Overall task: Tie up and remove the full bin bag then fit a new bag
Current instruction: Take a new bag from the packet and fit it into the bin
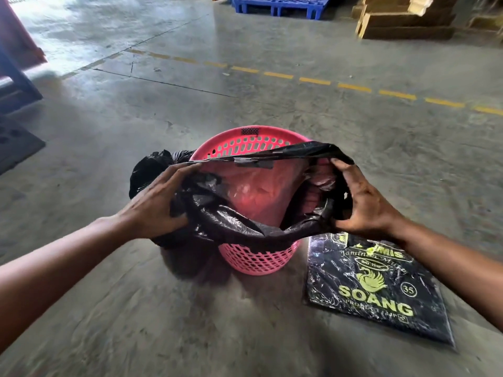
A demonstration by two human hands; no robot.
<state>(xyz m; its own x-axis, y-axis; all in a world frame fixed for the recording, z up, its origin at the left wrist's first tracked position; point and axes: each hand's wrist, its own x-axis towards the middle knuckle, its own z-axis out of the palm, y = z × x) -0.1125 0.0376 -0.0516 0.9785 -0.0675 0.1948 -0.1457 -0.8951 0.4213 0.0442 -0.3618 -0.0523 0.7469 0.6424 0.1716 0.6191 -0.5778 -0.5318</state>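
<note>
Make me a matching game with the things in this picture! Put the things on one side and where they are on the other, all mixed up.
Things:
1. new black bag
2. pink basket
3. full tied bag
4. pack of bags with SOANG on it

Places:
A. lying flat on the floor, to the right of the basket
B. sitting on the floor at the basket's left side
C. held open by the left hand and the right hand
D. standing on the floor under the open bag

Pairs: 1-C, 2-D, 3-B, 4-A
</note>
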